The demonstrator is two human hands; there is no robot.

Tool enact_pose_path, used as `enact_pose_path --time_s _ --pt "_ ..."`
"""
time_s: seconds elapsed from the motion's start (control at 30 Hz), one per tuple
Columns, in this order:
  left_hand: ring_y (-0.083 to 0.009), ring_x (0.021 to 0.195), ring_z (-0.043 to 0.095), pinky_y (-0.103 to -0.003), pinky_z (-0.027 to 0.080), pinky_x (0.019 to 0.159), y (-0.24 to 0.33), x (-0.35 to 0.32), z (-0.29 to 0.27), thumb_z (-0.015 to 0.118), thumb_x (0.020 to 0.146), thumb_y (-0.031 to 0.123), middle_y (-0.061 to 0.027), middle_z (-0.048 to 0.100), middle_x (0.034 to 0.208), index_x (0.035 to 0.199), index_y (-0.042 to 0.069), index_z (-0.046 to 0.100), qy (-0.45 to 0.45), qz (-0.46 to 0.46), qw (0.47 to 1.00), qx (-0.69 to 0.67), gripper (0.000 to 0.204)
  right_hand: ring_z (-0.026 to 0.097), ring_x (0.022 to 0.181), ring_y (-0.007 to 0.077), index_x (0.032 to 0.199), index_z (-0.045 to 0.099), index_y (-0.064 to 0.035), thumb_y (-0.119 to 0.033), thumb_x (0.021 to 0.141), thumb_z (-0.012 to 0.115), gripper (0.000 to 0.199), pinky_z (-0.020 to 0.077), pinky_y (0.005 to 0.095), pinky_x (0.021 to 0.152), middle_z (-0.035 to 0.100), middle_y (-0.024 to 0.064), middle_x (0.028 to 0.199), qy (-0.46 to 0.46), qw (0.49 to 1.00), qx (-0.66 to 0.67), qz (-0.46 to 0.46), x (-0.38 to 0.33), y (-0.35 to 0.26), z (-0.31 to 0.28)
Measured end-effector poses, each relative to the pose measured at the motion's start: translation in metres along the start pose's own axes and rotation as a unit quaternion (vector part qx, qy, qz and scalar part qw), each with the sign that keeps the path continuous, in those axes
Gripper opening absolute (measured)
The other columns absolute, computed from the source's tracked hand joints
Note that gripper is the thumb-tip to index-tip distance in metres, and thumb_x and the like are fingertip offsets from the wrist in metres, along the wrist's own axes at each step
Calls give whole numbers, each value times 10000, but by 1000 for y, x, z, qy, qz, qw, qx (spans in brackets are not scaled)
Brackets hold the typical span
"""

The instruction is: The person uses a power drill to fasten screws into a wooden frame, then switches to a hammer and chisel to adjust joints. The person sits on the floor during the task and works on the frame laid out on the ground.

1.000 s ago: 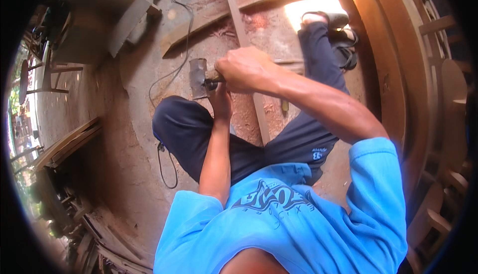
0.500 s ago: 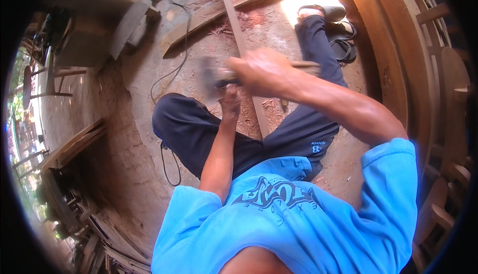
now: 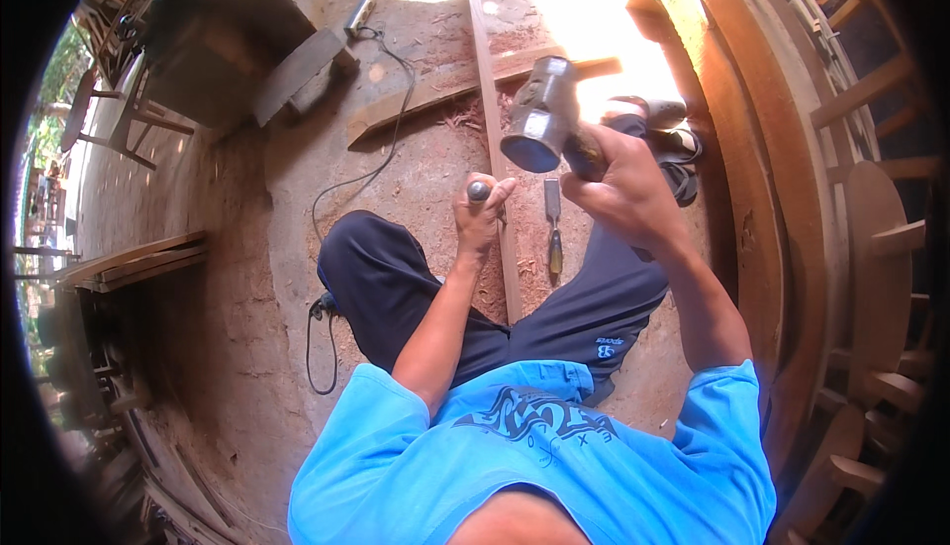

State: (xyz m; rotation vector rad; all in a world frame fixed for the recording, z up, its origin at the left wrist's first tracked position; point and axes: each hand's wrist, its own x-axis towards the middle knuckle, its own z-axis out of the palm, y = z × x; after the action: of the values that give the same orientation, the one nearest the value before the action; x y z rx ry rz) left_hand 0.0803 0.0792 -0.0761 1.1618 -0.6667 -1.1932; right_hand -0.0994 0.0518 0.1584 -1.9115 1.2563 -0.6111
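My right hand (image 3: 625, 184) is closed round the handle of a hammer (image 3: 542, 114) with a heavy, worn metal head. The hammer is raised above and right of my left hand (image 3: 479, 220). That hand grips a chisel (image 3: 479, 192) upright, so only its round butt shows; the blade is hidden beneath my fingers. Under it runs a long, narrow wood strip (image 3: 485, 70), reaching from between my legs to the far edge. On the floor just right of the strip lies a second chisel (image 3: 554, 233) with a flat blade and a yellowish-dark handle.
A wider plank (image 3: 426, 104) lies slantwise under the strip, with reddish shavings around it. A black cord (image 3: 398, 139) curves across the floor at left. Sandals (image 3: 678, 144) sit by large timber (image 3: 752, 149) at right. Wooden chair parts (image 3: 881, 248) stack at far right.
The hammer has gone from a blur down at my left hand to raised, up and to the right. The second chisel, mostly covered by my arm before, now shows.
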Motion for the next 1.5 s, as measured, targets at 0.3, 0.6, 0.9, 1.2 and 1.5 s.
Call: enact_pose_path --time_s 0.3,0.6,0.9,1.2,1.5 --pt "-62 762 586 -231 492 678 -10 -13 -16 744 948 61 25 620 843 928 88 642 19 84 994 -73 107 690 847 428 964 614 17 -155 796 691 252 523 480 775 673 252 846 -24 999 26 12 -14 11 27" --pt "-66 843 607 -242 513 728 -13 -14 -18 736 965 114 14 646 941 1054 64 625 -1 114 991 -72 151 636 650 221 1142 659 43 -81 790 678 374 534 379 679 666 204 769 -29 999 32 -18 -9 15 36" --pt "-106 892 622 -272 523 793 -19 -18 -24 726 973 113 5 652 980 1167 41 638 3 79 989 -126 225 687 779 440 932 589 -23 -163 784 721 243 512 504 712 652 223 751 -57 993 55 -89 12 -17 42" --pt "-112 920 572 -290 490 796 -48 -23 -26 576 1002 63 -2 601 974 1010 56 606 -10 180 982 58 32 740 770 405 1010 683 -72 -159 865 635 176 573 525 664 724 230 806 -169 946 -275 -33 19 52 109" --pt "-90 872 621 -295 518 752 -11 6 -33 882 860 251 5 698 1016 1178 55 702 -201 -24 979 16 415 720 827 415 1002 680 -45 -183 807 681 239 549 524 786 716 232 825 -105 985 -115 72 6 44 73"
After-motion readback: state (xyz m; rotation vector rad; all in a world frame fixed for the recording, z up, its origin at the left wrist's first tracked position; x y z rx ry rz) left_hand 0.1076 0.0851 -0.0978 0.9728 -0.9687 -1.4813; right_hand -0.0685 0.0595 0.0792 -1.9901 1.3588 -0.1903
